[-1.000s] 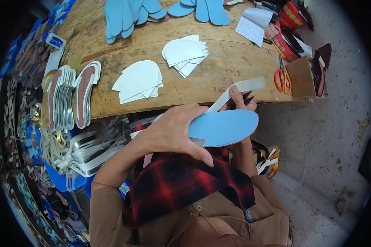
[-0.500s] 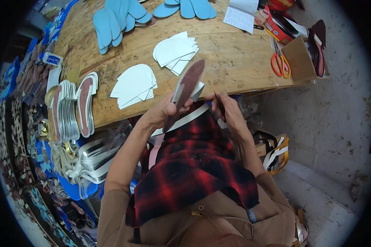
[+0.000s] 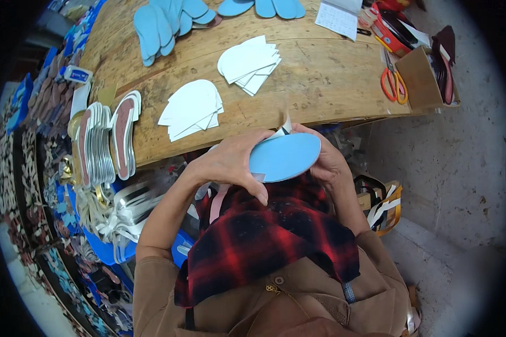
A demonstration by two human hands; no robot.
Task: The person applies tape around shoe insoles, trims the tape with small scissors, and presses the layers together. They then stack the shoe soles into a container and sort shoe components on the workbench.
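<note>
My left hand (image 3: 227, 160) is closed around a shoe insole (image 3: 287, 158), thumb along its near edge. Its light blue face is turned up toward me, above my lap. A thin white strip (image 3: 287, 124) stands up from the insole's far edge, between my two hands. My right hand (image 3: 327, 162) is at the insole's right end, with its fingers mostly hidden behind it. Whether it grips anything cannot be made out. Two fanned stacks of white cut pieces (image 3: 192, 109) lie on the table just beyond my hands.
Blue insoles (image 3: 154, 31) lie at the back of the wooden table (image 3: 320, 73). Silver-edged insole pieces (image 3: 98, 146) line its left edge. Orange-handled scissors (image 3: 393, 84) and a cardboard box (image 3: 419, 78) are at the right. Silver straps (image 3: 132, 213) hang at lower left.
The insole has turned from its brownish side on edge to its blue face up, moving right and nearer to me. My right hand has come against it.
</note>
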